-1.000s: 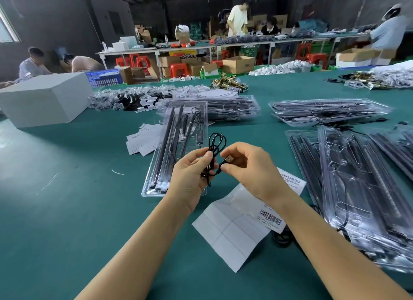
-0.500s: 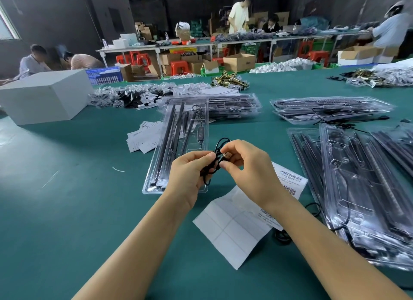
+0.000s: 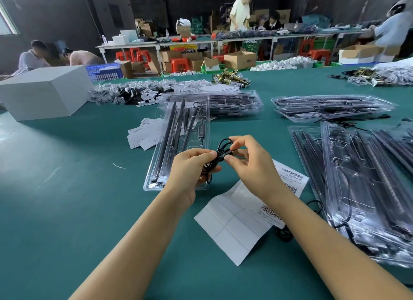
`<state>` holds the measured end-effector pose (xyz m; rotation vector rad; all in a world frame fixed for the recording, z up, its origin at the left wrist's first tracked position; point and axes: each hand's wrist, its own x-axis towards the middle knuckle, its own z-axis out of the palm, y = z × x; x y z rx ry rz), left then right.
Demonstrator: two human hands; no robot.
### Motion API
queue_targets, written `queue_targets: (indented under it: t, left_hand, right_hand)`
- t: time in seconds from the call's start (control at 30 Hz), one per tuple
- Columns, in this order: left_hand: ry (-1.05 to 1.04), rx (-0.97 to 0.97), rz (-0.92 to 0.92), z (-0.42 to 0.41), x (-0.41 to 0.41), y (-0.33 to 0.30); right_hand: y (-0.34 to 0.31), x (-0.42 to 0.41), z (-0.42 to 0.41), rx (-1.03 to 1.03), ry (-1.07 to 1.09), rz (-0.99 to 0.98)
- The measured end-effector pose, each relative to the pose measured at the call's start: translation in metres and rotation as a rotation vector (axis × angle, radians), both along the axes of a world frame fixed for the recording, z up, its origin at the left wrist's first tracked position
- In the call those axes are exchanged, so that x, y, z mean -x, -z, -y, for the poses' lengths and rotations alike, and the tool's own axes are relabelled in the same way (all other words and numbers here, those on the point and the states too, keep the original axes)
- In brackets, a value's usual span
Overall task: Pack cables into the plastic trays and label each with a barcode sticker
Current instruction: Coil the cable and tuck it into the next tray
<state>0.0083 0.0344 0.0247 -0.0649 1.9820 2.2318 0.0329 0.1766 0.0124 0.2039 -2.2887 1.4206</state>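
A thin black cable (image 3: 220, 153) is bunched into small loops between both hands, just above the near right part of an open clear plastic tray (image 3: 164, 147). My left hand (image 3: 190, 170) grips the bundle. My right hand (image 3: 250, 163) pinches the cable's plug end between thumb and fingers. The tray holds long black strips and a wired controller (image 3: 202, 128). A white sheet of barcode stickers (image 3: 237, 221) lies on the green table under my right wrist, most of its labels peeled off.
Stacks of filled clear trays (image 3: 362, 188) lie at the right and further back (image 3: 330, 107). Loose white cards (image 3: 145, 134) sit left of the open tray. A white box (image 3: 44, 92) stands at far left. People work at tables behind.
The cable's loop has been folded down smaller, and both hands have closed in on the bundle. My right fingers now hold the plug sideways against the loops.
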Motion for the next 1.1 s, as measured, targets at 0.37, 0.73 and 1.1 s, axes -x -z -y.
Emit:
queue_targets:
  t: [0.37,0.73,1.1]
  left_hand:
    - [0.024,-0.021,-0.035,0.0,0.002,0.002]
    - [0.064,0.435,-0.511,-0.002,0.0,0.011]
    - [0.206,0.566,-0.61,0.006,0.004,0.007]
  right_hand:
    - [0.002,0.005,-0.007,0.328,-0.079,0.142]
    - [0.001,0.006,-0.012,0.359,-0.006,0.162]
    - [-0.002,0.002,-0.015,-0.688,0.006,0.0]
